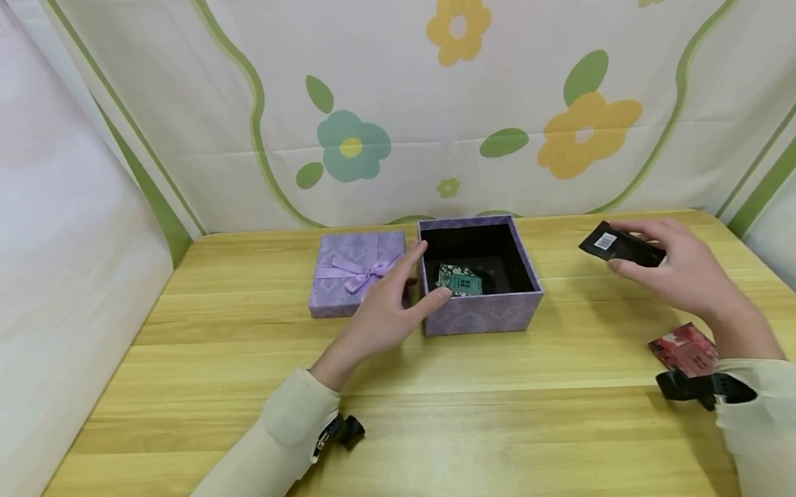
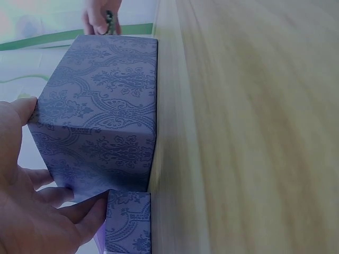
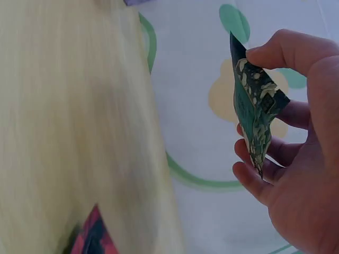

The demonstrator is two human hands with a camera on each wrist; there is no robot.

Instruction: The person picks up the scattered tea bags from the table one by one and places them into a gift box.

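A purple patterned gift box (image 1: 480, 315) stands uncovered on the table, its black inside holding a green floral sachet (image 1: 460, 280). Against its near left corner rests my left hand (image 1: 390, 301), thumb at the front rim and fingers spread along the left side; the wrist view shows the hand (image 2: 39, 206) beside the box (image 2: 100, 100). Off to the right, above the table, my right hand (image 1: 685, 263) pinches another sachet (image 1: 617, 246) between thumb and fingers. Its black back carries a barcode label; its green floral front (image 3: 257, 106) faces the right wrist camera.
The box's purple lid (image 1: 358, 265), tied with a ribbon bow, lies to the left of the box. A red floral sachet (image 1: 683, 348) lies on the wooden table (image 1: 489, 439) near my right wrist. Behind the table hangs a white flower-printed cloth (image 1: 402, 68).
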